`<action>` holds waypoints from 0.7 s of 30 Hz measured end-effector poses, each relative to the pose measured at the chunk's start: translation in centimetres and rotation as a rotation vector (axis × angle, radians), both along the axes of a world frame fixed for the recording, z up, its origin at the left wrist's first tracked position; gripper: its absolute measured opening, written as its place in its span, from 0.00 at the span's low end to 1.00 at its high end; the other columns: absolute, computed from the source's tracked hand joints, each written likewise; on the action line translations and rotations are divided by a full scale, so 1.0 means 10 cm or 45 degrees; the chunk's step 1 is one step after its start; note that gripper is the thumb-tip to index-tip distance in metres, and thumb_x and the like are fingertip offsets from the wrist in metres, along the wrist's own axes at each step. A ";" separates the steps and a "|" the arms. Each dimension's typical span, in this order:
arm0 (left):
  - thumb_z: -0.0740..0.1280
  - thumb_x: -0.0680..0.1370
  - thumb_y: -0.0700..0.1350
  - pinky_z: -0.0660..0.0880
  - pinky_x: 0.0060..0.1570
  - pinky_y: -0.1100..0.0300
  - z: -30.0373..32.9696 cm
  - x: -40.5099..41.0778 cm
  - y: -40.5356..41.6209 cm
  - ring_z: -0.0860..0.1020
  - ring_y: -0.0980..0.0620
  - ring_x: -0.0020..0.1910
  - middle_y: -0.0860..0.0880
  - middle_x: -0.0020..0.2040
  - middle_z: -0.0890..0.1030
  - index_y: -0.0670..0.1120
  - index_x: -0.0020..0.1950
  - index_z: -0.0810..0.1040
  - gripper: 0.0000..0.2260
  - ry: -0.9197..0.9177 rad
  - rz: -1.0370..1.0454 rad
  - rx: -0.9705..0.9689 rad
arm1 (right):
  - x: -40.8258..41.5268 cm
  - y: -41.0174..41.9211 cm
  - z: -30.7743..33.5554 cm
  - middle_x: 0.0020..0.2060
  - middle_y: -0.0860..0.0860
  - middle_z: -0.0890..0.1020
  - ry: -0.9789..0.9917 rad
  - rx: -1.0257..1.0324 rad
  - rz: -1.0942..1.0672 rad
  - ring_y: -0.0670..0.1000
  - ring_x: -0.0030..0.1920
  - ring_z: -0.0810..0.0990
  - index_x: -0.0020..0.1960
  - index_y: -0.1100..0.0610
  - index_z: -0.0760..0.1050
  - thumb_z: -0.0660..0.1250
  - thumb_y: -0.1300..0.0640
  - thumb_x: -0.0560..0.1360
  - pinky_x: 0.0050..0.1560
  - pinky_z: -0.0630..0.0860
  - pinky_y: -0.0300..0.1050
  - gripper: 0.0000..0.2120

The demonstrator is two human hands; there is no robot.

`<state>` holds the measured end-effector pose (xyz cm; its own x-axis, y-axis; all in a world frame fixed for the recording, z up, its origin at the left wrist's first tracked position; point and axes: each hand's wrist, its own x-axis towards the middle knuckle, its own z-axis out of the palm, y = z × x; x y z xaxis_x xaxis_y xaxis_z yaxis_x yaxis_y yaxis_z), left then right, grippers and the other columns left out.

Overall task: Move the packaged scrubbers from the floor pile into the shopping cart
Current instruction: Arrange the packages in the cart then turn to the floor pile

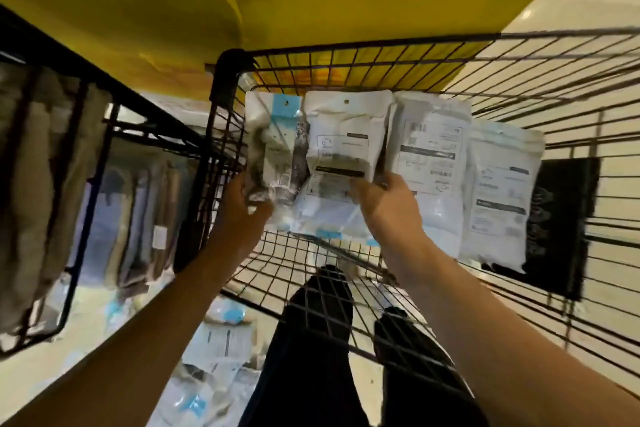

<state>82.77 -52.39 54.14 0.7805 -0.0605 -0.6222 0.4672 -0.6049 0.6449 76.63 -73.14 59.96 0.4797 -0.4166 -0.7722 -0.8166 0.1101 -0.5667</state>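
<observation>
Scrubber packs (pixel 429 156) lie in a row inside the wire cart (pixel 554 87), against its far wall. Left hand (pixel 242 204) grips a blue-topped pack (pixel 277 142) at the cart's left end. Right hand (pixel 388 204) holds a white pack (pixel 343 139) beside it, grip partly hidden, probably a pinch. More packs in the floor pile (pixel 214 367) below.

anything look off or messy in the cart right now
Mostly tidy: packets stand in a row along the cart's far wall. One packet lies flat beneath them, between the left hand and right hand.
</observation>
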 end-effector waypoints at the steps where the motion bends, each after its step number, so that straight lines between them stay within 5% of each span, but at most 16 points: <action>1: 0.71 0.79 0.40 0.77 0.56 0.54 0.09 -0.12 0.01 0.78 0.60 0.55 0.62 0.56 0.79 0.54 0.68 0.73 0.19 0.017 -0.008 0.006 | -0.10 -0.02 0.09 0.56 0.47 0.82 -0.002 0.036 0.017 0.50 0.53 0.80 0.65 0.51 0.74 0.68 0.48 0.81 0.56 0.75 0.49 0.15; 4: 0.71 0.77 0.46 0.73 0.64 0.52 0.43 -0.52 0.06 0.77 0.52 0.61 0.57 0.59 0.79 0.58 0.66 0.72 0.19 0.148 -0.054 0.010 | -0.46 -0.05 0.33 0.55 0.51 0.86 0.025 0.195 0.034 0.54 0.56 0.85 0.56 0.51 0.81 0.71 0.53 0.78 0.63 0.79 0.55 0.08; 9: 0.70 0.76 0.50 0.76 0.62 0.51 0.96 -1.13 0.08 0.82 0.50 0.58 0.51 0.58 0.83 0.53 0.68 0.74 0.20 0.091 -0.063 0.039 | -1.10 -0.09 0.68 0.47 0.53 0.89 -0.048 0.333 0.209 0.52 0.47 0.85 0.46 0.48 0.87 0.72 0.53 0.77 0.48 0.77 0.49 0.06; 15: 0.67 0.81 0.41 0.78 0.54 0.50 1.51 -2.27 0.22 0.82 0.49 0.51 0.53 0.55 0.85 0.53 0.65 0.76 0.14 -0.017 0.334 0.047 | -1.76 -0.29 1.02 0.48 0.53 0.89 -0.137 0.429 0.419 0.50 0.40 0.84 0.46 0.54 0.88 0.72 0.59 0.78 0.45 0.78 0.45 0.05; 21: 0.69 0.77 0.50 0.79 0.59 0.44 1.71 -3.51 0.40 0.84 0.46 0.55 0.50 0.56 0.85 0.58 0.61 0.78 0.13 0.036 0.717 0.078 | -2.21 -0.42 1.23 0.48 0.57 0.89 -0.174 0.456 0.597 0.54 0.46 0.86 0.50 0.54 0.87 0.72 0.56 0.79 0.47 0.78 0.48 0.04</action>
